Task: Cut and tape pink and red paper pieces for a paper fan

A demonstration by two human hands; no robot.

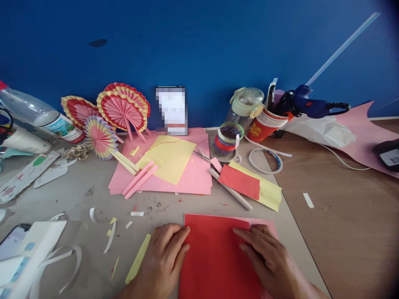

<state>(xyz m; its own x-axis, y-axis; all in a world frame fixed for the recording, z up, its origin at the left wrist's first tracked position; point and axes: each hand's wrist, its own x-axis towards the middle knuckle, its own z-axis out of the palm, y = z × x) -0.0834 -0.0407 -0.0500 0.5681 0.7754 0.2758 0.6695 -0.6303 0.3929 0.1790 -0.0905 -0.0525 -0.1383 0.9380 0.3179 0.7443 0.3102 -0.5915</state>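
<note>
A red sheet of paper (215, 257) lies on the table in front of me, over a pink sheet (270, 224) that shows along its right side. My left hand (165, 253) rests at the red sheet's left edge, fingers bent and fingertips touching the edge. On the right part of the red sheet lies my right hand (269, 257), its fingers stretched out over the paper. Neither hand is lifting the paper. A pale yellow strip (138, 258) is beside my left hand.
Behind are pink sheets (199, 174), a yellow sheet (174, 160), scissors (202, 155) and a grey stick (233, 193). Folded paper fans (123, 109), a bottle (34, 110) and a phone (172, 110) stand by the blue wall. Red paper cups (262, 126) hold a glue gun (311, 104).
</note>
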